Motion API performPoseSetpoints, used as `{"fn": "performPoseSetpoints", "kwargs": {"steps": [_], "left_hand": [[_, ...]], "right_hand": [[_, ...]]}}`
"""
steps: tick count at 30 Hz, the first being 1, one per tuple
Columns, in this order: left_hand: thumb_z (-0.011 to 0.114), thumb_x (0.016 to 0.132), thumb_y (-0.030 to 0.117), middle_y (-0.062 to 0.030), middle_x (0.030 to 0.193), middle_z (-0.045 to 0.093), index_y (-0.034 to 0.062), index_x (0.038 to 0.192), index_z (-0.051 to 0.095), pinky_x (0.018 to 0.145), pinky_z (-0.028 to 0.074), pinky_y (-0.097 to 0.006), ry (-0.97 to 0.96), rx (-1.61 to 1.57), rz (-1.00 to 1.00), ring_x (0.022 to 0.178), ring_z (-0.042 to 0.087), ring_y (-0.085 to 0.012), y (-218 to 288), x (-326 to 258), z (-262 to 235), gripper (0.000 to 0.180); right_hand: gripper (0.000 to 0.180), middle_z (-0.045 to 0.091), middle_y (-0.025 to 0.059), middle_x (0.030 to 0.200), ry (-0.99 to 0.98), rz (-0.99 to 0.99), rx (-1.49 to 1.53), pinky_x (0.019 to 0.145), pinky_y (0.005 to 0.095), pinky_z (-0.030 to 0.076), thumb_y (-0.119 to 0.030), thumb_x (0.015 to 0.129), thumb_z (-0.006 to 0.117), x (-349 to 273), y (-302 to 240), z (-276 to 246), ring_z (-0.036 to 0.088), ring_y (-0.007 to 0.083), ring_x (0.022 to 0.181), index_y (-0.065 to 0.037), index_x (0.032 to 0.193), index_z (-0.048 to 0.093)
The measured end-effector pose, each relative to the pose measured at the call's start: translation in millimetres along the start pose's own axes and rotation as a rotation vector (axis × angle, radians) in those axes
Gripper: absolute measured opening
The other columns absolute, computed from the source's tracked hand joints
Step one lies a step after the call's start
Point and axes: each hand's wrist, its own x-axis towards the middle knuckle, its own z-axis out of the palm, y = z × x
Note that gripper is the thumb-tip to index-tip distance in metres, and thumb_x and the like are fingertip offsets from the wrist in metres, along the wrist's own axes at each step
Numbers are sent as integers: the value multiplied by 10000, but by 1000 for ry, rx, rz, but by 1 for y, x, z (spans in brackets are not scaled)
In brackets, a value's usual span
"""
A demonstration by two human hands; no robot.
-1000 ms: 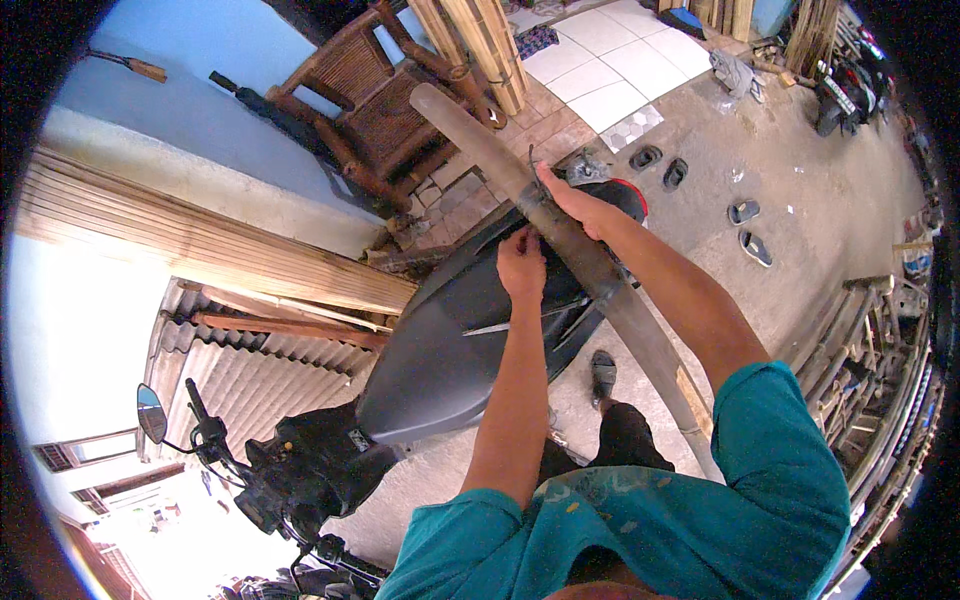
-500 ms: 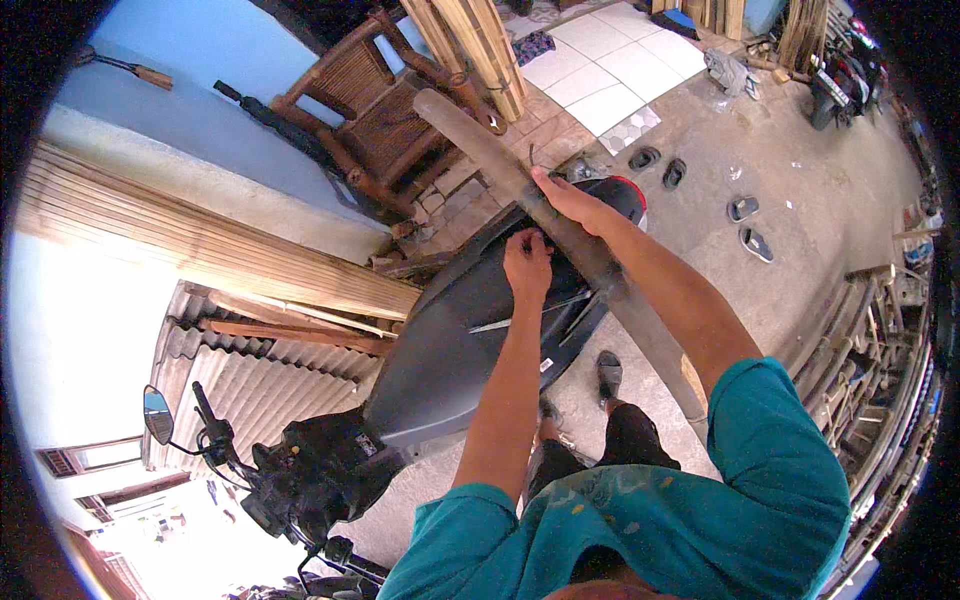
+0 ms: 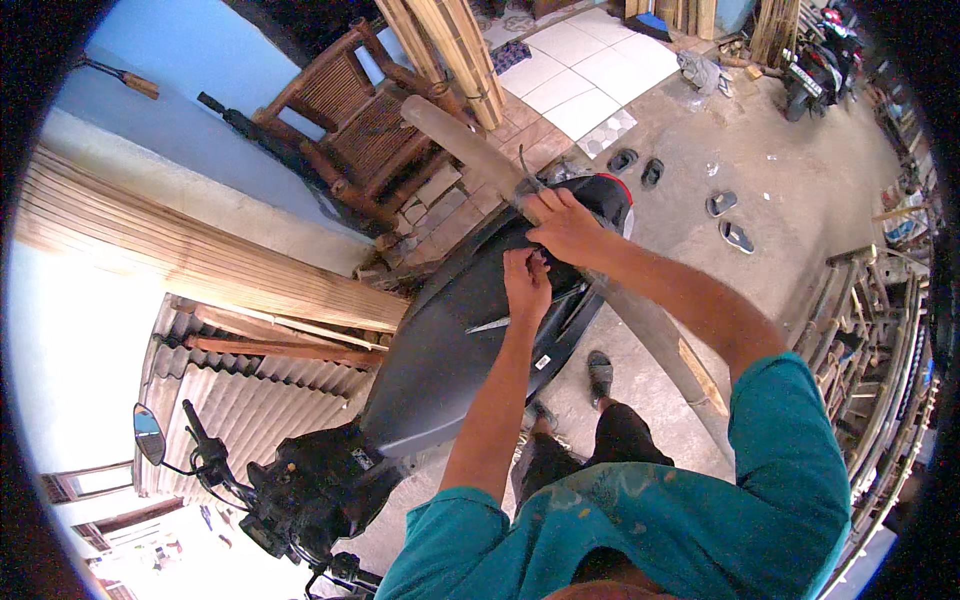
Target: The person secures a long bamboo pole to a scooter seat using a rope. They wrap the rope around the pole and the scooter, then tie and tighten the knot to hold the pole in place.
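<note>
A long grey-brown plank [image 3: 465, 145] lies slantwise across the black seat of a motorbike [image 3: 440, 345]. On top of the plank is my right hand [image 3: 570, 232], its fingers bent over the wood. A thin dark strip [image 3: 527, 165] sticks up beside those fingertips; whether they also hold it cannot be made out. My left hand [image 3: 527, 283] is closed just above the seat, close to the plank's near side. Something small and dark may be in its fingers, too hidden to name.
The handlebar mirror [image 3: 149, 434] stands at the left. A bamboo chair [image 3: 360, 120] and upright bamboo strips [image 3: 455, 55] are beyond the seat. Sandals [image 3: 736, 237] lie on the concrete floor, with stacked poles [image 3: 850, 330] at the right.
My right hand has shifted from the plank's right side onto its top, fingers now bent over it. My left hand stays closed near the seat. The whole view has shifted slightly.
</note>
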Motion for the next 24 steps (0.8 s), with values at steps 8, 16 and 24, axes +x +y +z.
{"fn": "performPoseSetpoints", "kwargs": {"steps": [8, 16, 24], "left_hand": [[555, 902, -8, -212, 962, 517, -15, 1016, 522, 719, 500, -452, 40, 150, 244, 882, 516, -381, 8, -6, -1, 119], [701, 838, 153, -141, 896, 538, -2, 1053, 525, 612, 503, -319, 208, -628, -363, 743, 579, -219, -40, 10, -9, 319], [545, 981, 275, -68, 831, 611, 54, 1040, 554, 653, 557, -374, -544, -641, -847, 716, 626, -186, 18, -3, -28, 230]], "right_hand": [[138, 603, 13, 1218, -482, -430, -183, 1021, 495, 275, -259, 706, 673, 52, 13, -1, 461, 218, 1186, -144, 734, 743], [257, 639, 149, 624, -509, -152, 158, 700, 545, 482, -251, 809, 596, 31, -87, -94, 664, 361, 684, 1, 777, 635], [279, 608, 282, 776, -405, 659, 965, 676, 578, 459, -188, 937, 473, -103, -210, -94, 618, 489, 765, 6, 1113, 375]]}}
